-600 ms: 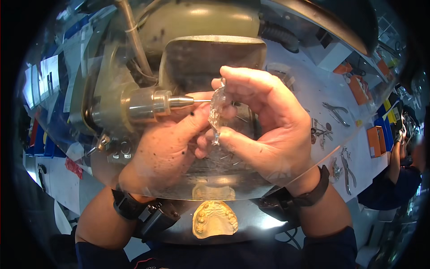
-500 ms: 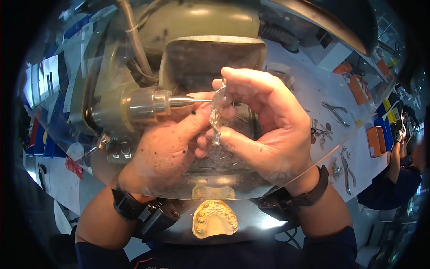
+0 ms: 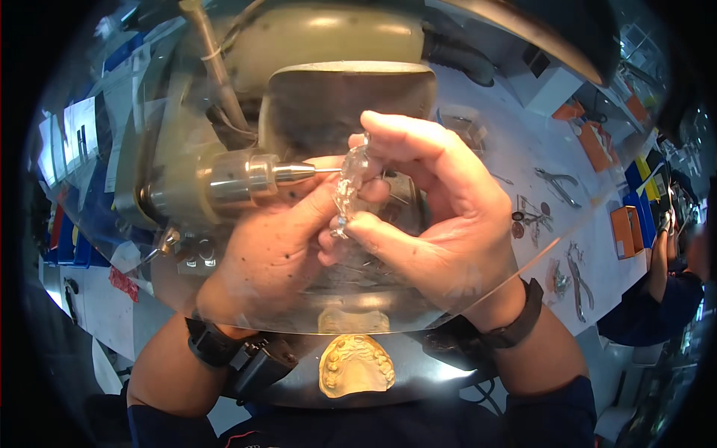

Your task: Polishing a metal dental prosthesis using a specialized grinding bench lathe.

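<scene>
A shiny, curved metal dental framework [image 3: 349, 183] is pinched upright between my two hands. My right hand [image 3: 455, 201] holds it from the right, with the index finger at its top end and the thumb near its lower end. From the left, my left hand [image 3: 280, 250] grips it with thumb and fingers, partly hidden behind it. A thin bur [image 3: 326, 170] runs from the silver spindle [image 3: 254, 177] of a bench machine to the framework's upper left side. Whether its tip touches is hard to make out.
A clear shield [image 3: 418, 317] spans above my hands. Below it, a yellowish dental cast [image 3: 357, 367] lies near my body. Behind my hands opens a suction hood [image 3: 351, 97]. Pliers [image 3: 579, 280] and small metal parts lie right; a co-worker's arm [image 3: 657, 272] shows beyond.
The view has shifted a little. Both hands and the framework sit slightly further left, a touch closer to the spindle, and the framework is turned slightly. The grip stays the same.
</scene>
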Demonstrator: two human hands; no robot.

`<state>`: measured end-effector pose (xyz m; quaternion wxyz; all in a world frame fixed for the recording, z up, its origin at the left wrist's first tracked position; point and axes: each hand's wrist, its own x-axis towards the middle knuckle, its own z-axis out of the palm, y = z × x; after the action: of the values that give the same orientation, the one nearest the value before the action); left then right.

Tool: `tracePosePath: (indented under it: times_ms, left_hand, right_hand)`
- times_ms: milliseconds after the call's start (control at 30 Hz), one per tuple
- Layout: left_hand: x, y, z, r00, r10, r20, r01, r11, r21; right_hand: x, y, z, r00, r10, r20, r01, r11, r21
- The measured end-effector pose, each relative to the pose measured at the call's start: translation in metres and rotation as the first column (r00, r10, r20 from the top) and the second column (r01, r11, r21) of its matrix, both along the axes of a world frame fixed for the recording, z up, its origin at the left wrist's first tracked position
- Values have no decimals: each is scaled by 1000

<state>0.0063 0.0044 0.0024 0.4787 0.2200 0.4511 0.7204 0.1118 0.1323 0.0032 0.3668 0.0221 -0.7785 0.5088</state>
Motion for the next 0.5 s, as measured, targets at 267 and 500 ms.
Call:
tracePosePath:
  times_ms: [267,500]
  left_hand:
    - [-2,-3,-1,999,-38,36,37,999,18]
    - [5,0,0,999,39,34,-39,999,-21]
  right_hand:
    - [3,3,2,998,58,38,-58,998,-16]
    - [2,7,-3,994,114,1,-113,990,-79]
